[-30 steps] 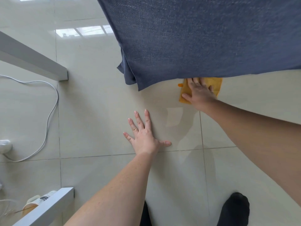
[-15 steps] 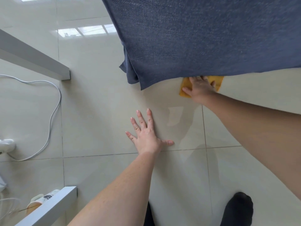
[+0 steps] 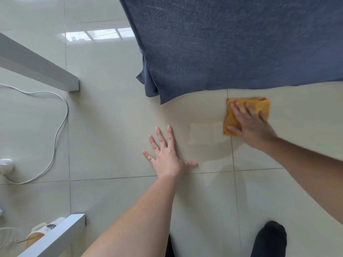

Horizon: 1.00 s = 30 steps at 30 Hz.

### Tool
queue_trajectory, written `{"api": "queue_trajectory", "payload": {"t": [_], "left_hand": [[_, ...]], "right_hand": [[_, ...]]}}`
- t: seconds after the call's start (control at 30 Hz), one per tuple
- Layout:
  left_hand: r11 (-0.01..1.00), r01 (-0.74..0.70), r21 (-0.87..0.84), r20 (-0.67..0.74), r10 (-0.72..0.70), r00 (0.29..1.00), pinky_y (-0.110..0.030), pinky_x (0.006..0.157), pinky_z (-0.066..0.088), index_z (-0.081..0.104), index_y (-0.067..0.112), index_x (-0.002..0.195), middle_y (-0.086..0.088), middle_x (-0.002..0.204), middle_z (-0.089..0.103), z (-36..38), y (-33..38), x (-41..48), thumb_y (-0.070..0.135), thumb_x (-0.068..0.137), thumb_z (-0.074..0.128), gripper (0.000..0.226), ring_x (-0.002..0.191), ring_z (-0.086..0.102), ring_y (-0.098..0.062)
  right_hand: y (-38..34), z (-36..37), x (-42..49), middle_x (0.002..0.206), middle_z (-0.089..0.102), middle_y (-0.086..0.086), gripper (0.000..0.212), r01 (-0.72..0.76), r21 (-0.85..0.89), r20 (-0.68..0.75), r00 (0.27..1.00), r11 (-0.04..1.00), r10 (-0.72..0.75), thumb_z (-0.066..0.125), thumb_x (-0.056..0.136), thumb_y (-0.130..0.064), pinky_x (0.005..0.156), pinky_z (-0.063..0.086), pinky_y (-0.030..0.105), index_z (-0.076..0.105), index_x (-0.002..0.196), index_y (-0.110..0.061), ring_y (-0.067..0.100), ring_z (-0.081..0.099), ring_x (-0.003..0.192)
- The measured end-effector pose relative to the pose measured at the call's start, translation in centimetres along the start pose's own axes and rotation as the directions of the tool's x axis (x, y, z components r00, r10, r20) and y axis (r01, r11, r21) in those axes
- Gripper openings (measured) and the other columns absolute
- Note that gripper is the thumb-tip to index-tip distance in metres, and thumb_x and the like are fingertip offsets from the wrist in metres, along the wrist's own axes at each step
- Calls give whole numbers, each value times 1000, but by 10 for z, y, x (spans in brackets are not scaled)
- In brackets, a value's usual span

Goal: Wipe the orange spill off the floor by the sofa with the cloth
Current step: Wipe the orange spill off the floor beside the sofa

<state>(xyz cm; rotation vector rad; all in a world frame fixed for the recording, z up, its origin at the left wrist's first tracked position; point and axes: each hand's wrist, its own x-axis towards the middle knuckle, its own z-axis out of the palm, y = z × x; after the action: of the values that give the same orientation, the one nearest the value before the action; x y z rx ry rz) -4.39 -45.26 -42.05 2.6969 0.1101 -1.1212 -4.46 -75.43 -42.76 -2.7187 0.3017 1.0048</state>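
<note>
A folded orange cloth (image 3: 261, 106) lies flat on the pale tile floor (image 3: 111, 127), just in front of the hanging edge of the dark blue sofa cover (image 3: 232, 43). My right hand (image 3: 249, 125) presses down on the cloth with its fingers spread over it. A tiny orange mark (image 3: 227, 100) shows on the grout line at the cloth's far left corner. A faint wet sheen (image 3: 206, 134) covers the tile left of the cloth. My left hand (image 3: 167, 154) rests palm-down on the floor with its fingers apart, holding nothing.
A white cable (image 3: 57, 130) loops over the floor at the left and ends at a white plug (image 3: 6, 165). Two white furniture bars (image 3: 42, 71) (image 3: 55, 236) reach in from the left. A slipper (image 3: 39, 230) lies at the bottom left. My black-socked foot (image 3: 269, 240) is at the bottom right.
My right hand has drawn the cloth back toward me, out from under the sofa cover's edge, so the whole cloth now shows. My left hand has stayed planted on the floor.
</note>
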Motion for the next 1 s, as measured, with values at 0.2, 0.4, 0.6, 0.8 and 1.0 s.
{"api": "queue_trajectory", "payload": {"t": [0.2,0.4,0.6,0.8,1.0], "left_hand": [[1000,6,-3,9,-6,1000,-74,120,-5,-37,46,154,3,166,-44,-1,0,-1,85,45,83,166,156,-34,-34],[1000,0,2,12,0,1000,-75,122,-4,-37,45,154,3,166,-45,-1,1,0,84,47,82,165,156,-34,-34],[1000,1,1,6,-1,1000,-74,120,-6,-38,46,153,3,166,-44,1,1,1,84,46,83,166,156,-34,-33],[1000,0,-8,0,0,1000,-74,119,-7,-37,47,153,4,166,-45,3,-3,1,83,47,84,165,156,-33,-35],[999,27,28,-4,-27,1000,-74,120,-5,-38,46,153,3,165,-45,1,3,-1,83,47,83,165,157,-32,-35]], "right_hand": [[-75,-22,68,174,-9,-10,73,-179,170,-75,978,969,194,29,105,-58,122,3,70,-5,165,-32,24,-10,160],[-112,32,7,171,-16,-17,73,172,-28,-37,984,985,-173,27,105,-59,123,2,68,-15,161,-41,19,-14,159],[-10,41,-40,169,-19,-21,78,114,-75,19,993,991,-113,24,98,-71,126,3,60,-28,153,-51,15,-11,159],[-24,2,18,172,-18,-15,79,-189,204,-78,975,961,209,32,103,-62,122,2,69,-19,160,-42,23,-13,160],[-82,33,-15,171,-19,-17,76,17,94,-39,999,995,-14,30,104,-60,121,1,71,-19,159,-44,20,-16,159]]}}
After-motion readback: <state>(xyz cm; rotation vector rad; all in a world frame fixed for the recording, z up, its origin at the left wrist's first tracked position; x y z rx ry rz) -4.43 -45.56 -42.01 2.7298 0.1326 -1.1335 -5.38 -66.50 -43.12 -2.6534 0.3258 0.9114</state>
